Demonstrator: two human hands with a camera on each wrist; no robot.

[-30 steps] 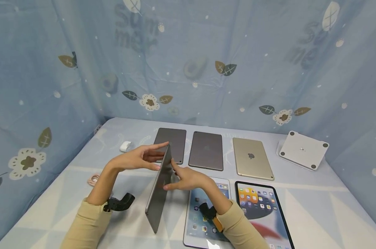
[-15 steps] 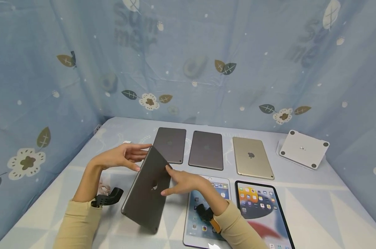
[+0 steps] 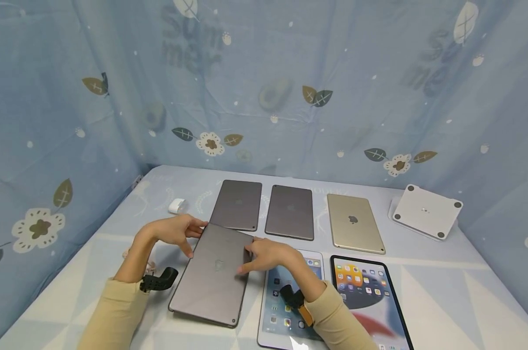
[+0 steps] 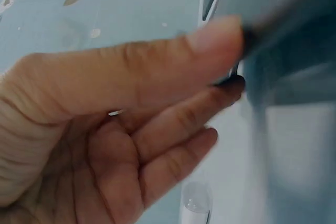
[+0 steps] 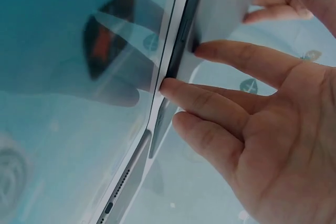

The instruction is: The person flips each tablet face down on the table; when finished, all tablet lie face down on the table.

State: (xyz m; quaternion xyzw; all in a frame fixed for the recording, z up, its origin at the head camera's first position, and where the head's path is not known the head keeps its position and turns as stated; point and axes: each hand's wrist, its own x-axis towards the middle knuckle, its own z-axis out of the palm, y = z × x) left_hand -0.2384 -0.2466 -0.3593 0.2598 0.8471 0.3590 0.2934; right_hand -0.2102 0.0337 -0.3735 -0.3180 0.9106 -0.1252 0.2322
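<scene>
A dark grey tablet (image 3: 211, 287) is held back up, low over the table and slightly tilted, its near edge raised a little. My left hand (image 3: 172, 231) grips its upper left side, thumb on the edge and fingers at the far corner. In the left wrist view the left hand's (image 4: 121, 108) thumb meets a blurred dark edge. My right hand (image 3: 268, 255) grips the right side, thumb over the back and fingers at the edge. The right wrist view shows the right hand (image 5: 262, 114) with fingertips against a tablet edge.
Behind lie two dark tablets (image 3: 237, 206) (image 3: 289, 212) and a gold one (image 3: 355, 228). A white stand (image 3: 426, 214) is at far right. Two tablets with lit screens (image 3: 279, 311) (image 3: 369, 311) lie at right. A white charger (image 3: 176, 205) and pink cable (image 3: 150, 266) are at left.
The held tablet has gone from nearly upright, edge toward the camera, to almost flat with its back up. My left hand moved left, then partly back right and down.
</scene>
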